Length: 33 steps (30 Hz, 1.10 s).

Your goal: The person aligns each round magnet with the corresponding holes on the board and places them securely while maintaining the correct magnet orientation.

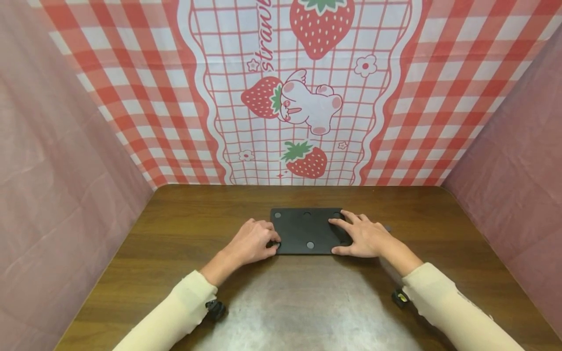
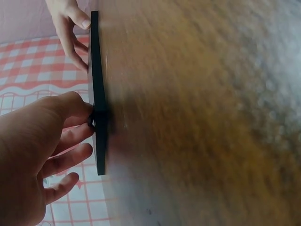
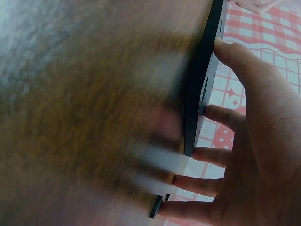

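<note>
A black rectangular board point(image 1: 298, 230) lies flat on the table, with several round spots along its long edges, some grey and some dark. At its near left corner, my left hand point(image 1: 255, 241) pinches a small dark piece point(image 2: 91, 121) between thumb and index finger, right at the board's surface. The other left fingers are loosely bent. Spread over the right end of the board is my right hand point(image 1: 366, 236), its thumb and fingertips touching the top and edge. In the right wrist view, its little finger is by a small dark block point(image 3: 156, 206).
The brown wooden table point(image 1: 210, 204) ends at a strawberry-patterned red and white cloth point(image 1: 281, 161) behind. Pink curtains point(image 1: 74, 195) hang on both sides. A small dark thing point(image 1: 387, 228) sits just beyond my right wrist.
</note>
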{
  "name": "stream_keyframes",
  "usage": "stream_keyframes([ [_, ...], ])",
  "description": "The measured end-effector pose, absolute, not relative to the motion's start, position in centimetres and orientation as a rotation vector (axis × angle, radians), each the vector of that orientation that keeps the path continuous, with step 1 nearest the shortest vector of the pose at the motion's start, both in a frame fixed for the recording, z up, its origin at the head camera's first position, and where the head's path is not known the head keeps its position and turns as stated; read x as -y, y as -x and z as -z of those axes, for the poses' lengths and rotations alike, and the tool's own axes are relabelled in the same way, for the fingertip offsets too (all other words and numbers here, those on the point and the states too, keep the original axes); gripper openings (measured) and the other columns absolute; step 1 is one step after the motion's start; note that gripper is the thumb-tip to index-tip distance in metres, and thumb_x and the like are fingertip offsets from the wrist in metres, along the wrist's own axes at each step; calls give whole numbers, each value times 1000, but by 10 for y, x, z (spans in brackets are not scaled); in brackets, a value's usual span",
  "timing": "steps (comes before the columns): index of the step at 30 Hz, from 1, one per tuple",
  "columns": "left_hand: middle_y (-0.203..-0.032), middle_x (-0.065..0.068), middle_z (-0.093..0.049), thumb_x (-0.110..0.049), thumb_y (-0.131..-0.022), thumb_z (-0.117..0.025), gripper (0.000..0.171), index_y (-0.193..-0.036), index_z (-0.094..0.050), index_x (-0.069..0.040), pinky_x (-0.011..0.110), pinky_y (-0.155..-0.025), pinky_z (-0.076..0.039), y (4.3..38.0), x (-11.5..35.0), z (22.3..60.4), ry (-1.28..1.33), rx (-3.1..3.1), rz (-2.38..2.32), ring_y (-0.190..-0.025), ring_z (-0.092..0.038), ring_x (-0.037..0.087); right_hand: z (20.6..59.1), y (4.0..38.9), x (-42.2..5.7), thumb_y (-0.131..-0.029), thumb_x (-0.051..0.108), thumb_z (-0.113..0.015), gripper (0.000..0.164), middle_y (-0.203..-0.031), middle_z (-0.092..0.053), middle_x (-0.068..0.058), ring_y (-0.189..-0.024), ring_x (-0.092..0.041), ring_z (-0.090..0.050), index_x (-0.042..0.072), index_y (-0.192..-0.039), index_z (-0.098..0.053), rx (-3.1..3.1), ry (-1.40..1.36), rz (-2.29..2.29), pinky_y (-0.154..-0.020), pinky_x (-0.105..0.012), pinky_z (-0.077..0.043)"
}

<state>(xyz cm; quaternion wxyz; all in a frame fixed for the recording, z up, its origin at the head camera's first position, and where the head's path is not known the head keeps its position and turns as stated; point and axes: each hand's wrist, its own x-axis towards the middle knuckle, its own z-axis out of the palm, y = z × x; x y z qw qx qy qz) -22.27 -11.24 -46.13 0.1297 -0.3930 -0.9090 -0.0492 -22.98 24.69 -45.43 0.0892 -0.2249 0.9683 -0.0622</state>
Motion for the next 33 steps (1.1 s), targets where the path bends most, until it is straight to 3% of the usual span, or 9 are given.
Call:
stream_keyframes([
  [33,-102,-3,-83,-29,-95,-88,12,-105,-91,-23,33,-73,-49,221,112,462,1143,2637,147,-93,-79,17,455,232,-248,-95,79,-71,95,-182,-37,-22,-153,-57,-52,32,-173,-45,-2881,658,161,-86,-72,-58],
])
